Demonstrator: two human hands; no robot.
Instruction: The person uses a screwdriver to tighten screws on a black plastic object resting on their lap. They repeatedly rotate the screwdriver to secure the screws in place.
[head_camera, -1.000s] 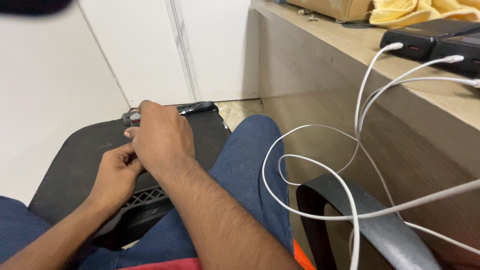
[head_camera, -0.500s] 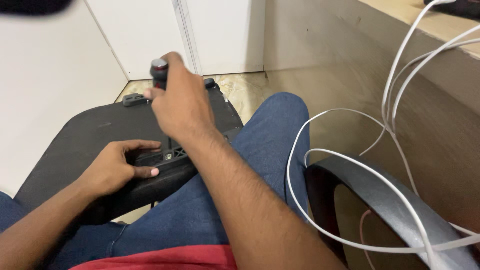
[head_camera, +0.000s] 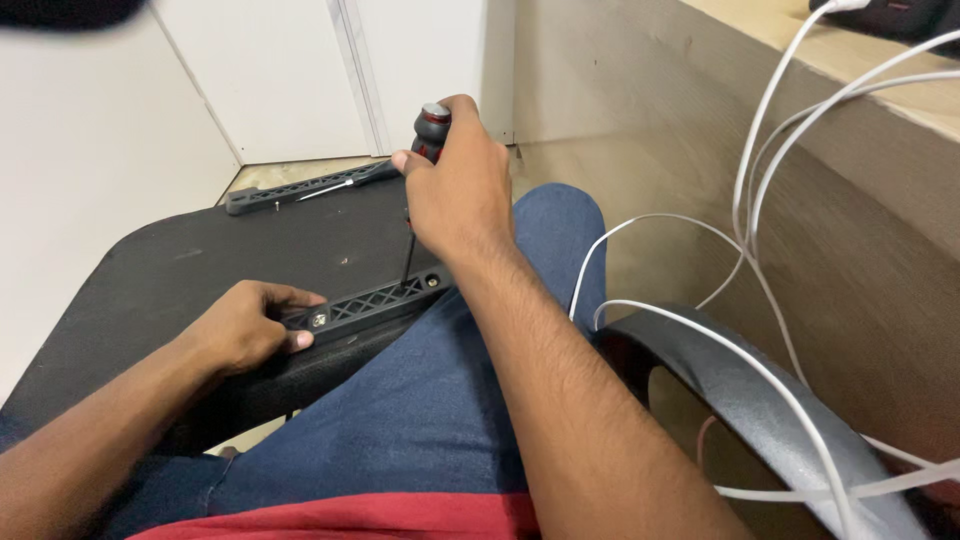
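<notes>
Screwdriver (head_camera: 420, 190) gripped in my right hand (head_camera: 460, 195), tip at the bracket (head_camera: 370, 298) (left hand (head_camera: 245, 325) pinning it); one screw (head_camera: 319, 320) seated, another to drive, I judge.

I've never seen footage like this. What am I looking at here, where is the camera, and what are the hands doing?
There is no machine here: a person wears a camera on the head, so you look down at their own two arms. The right hand grips a screwdriver with a black and red handle, held upright, its tip down at a black ribbed plastic bracket. The left hand holds that bracket's near end against a black chair seat. A second bracket lies at the seat's far edge. White cables hang from a wooden desk on the right.
</notes>
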